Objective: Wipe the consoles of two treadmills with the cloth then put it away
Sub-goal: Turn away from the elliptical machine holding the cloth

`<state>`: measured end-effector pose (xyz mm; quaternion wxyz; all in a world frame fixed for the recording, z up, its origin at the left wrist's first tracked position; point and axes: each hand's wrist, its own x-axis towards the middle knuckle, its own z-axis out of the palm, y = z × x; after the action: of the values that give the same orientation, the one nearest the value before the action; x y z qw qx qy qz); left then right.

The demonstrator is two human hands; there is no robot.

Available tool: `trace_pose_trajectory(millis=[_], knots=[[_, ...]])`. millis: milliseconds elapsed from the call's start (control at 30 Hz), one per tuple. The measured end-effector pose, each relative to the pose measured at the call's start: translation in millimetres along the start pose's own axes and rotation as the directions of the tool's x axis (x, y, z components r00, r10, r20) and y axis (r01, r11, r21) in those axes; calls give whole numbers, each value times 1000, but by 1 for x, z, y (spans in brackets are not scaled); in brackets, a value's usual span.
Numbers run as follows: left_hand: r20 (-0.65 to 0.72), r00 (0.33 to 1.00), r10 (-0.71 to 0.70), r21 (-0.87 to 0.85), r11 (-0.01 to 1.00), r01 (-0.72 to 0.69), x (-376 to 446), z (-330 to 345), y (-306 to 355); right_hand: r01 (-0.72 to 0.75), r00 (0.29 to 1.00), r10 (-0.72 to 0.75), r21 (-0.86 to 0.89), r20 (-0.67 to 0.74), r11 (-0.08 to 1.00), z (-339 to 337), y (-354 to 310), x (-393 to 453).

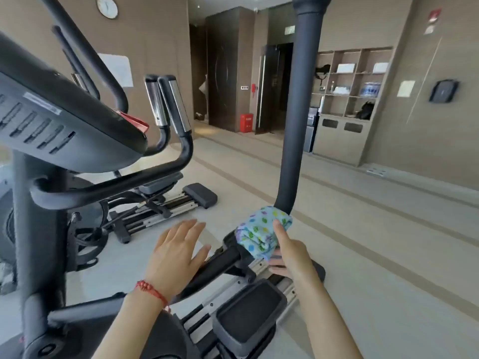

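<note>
**One cloth, two hands, by the tall black bar**

There is one cloth (263,233). It is light blue with colored dots, folded into a thick wad. It sits at the foot of the tall black bar (300,112), touching it.

The right hand (290,251) has the cloth in its grip: the thumb presses on top and the fingers curl under it. So the cloth is at about 11 o'clock from that hand.

The left hand (178,251) is at 9 o'clock from the cloth, near but apart. It is wide open, fingers spread, and has nothing in it. One red string bracelet (153,292) is on its wrist.

Two foot pedals (248,314) show, one near and one far. One dark console (51,112) fills 10 o'clock, close to the left arm. The floor (388,242) is wide and open from 1 to 4 o'clock.
</note>
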<state>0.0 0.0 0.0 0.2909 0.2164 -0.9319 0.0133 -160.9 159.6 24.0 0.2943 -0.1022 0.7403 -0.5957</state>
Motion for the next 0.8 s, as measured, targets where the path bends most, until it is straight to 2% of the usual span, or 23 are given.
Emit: trace_pose_trajectory(millis=[67,200,400,800], knots=[[-3,1000,9,-11,1000,-9,2,-3,-3,-66,998,67,119,-9,991,9,-8,1],[-34,999,21,-32,999,-22,5,2,-6,-22,992,33,91,-121,996,19,-12,7],[-47,998,42,-51,998,-45,8,5,-3,62,985,-36,148,-171,987,26,-12,14],[7,999,53,-84,995,-53,10,-3,8,122,983,-67,336,-170,934,6,-2,5]])
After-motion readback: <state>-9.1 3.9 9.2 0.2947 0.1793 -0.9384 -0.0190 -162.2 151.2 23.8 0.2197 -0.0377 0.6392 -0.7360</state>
